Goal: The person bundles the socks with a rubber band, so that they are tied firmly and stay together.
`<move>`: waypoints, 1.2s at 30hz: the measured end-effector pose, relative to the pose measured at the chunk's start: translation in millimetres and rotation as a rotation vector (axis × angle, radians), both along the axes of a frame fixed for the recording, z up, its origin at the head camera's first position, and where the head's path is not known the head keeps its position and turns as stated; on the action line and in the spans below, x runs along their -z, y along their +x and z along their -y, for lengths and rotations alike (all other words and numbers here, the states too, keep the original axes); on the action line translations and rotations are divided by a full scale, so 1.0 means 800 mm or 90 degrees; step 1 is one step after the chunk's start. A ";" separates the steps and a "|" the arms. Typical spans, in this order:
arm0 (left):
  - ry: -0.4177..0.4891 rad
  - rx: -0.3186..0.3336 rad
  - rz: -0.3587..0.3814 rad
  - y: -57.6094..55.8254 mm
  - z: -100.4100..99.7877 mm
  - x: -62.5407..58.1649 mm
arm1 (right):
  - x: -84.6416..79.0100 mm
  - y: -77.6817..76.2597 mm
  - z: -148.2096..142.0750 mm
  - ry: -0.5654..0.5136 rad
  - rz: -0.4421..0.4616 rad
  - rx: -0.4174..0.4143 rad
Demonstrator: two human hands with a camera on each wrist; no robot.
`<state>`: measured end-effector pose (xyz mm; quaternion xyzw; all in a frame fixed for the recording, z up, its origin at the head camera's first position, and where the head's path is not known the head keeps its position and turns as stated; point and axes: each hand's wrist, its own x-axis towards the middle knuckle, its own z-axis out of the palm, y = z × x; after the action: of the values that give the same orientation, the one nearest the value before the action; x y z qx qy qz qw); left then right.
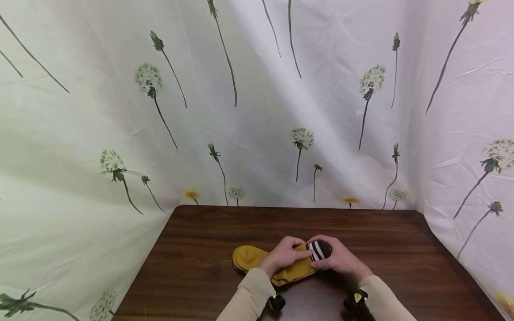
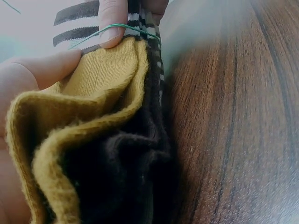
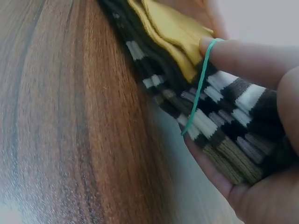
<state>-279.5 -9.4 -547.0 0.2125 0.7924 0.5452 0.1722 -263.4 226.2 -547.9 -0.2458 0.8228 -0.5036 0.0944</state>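
Note:
A bundle of stacked socks (image 1: pixel 246 257) lies lengthwise between my two hands over the table, a mustard-yellow one on top and dark ones beneath. Black, white and brown stripes mark the cuffs (image 3: pixel 217 126), and a thin green elastic band (image 3: pixel 200 88) loops around them. My left hand (image 1: pixel 284 254) grips the yellow middle of the bundle, its thumb along the top near the band. At the cuff end my right hand (image 1: pixel 342 257) holds the striped part, with a fingertip by the band. The undersides are partly hidden.
The dark brown wooden table (image 1: pixel 201 249) has rounded far corners. A white fabric backdrop (image 1: pixel 257 125) printed with dandelions hangs behind it and along both sides. Small black devices (image 1: pixel 277 303) are strapped at both wrists, beside cream sleeves (image 1: pixel 250 292).

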 end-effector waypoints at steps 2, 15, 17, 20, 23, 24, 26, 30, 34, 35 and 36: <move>-0.001 -0.003 0.000 0.000 0.000 0.000 | 0.000 0.001 0.000 0.007 0.010 0.010; 0.012 -0.002 -0.016 -0.008 0.001 0.001 | 0.004 0.011 -0.010 -0.023 0.081 0.050; 0.009 -0.002 -0.019 -0.009 0.000 0.001 | 0.003 0.013 -0.011 -0.024 0.080 0.043; 0.005 -0.004 -0.014 -0.008 -0.001 0.001 | 0.000 0.015 -0.014 -0.009 0.064 0.034; -0.007 -0.009 -0.015 -0.007 -0.002 -0.001 | -0.003 0.017 -0.019 0.013 0.059 0.038; -0.013 -0.011 -0.018 -0.006 -0.002 -0.001 | -0.003 0.018 -0.021 0.016 0.061 0.047; -0.029 -0.016 -0.036 -0.005 -0.004 -0.003 | -0.001 0.019 -0.024 0.019 0.063 0.073; -0.073 -0.033 -0.083 -0.003 -0.008 -0.006 | 0.002 0.019 -0.028 0.017 0.073 0.152; -0.100 -0.065 -0.143 0.002 -0.012 -0.014 | 0.002 0.021 -0.029 0.021 0.093 0.218; -0.100 -0.077 -0.161 0.004 -0.013 -0.017 | 0.002 0.022 -0.029 0.022 0.095 0.228; -0.100 -0.088 -0.182 0.005 -0.015 -0.020 | 0.002 0.022 -0.029 0.022 0.094 0.235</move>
<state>-275.2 2.4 -530.8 0.2185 0.8616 0.4567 0.0360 -245.5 249.5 -549.3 -0.0519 0.8533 -0.5148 0.0649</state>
